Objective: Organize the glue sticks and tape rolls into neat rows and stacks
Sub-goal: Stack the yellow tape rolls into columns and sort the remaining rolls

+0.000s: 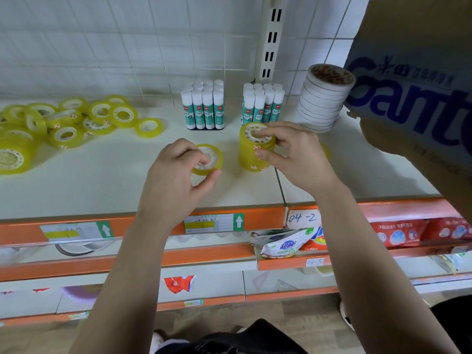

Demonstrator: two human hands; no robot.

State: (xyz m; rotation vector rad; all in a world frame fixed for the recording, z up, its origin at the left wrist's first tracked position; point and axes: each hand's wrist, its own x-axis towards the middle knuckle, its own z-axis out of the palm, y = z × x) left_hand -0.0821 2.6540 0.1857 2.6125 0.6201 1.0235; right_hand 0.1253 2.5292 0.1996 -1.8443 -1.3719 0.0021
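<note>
Yellow roll point(215, 156), axis upright, pinched in our left hand point(176, 172), sits just left of the stack point(251, 159) our right hand point(293, 152) grips on top.

white shelf point(102, 180) — loose yellow tape rolls point(66, 118) at ten o'clock, glue sticks point(204, 108) upright at twelve, white tape stack point(321, 103) at one.

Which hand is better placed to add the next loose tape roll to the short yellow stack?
Left: the left hand grips a loose tape roll beside the yellow stack, which the right hand holds at its top.
</note>
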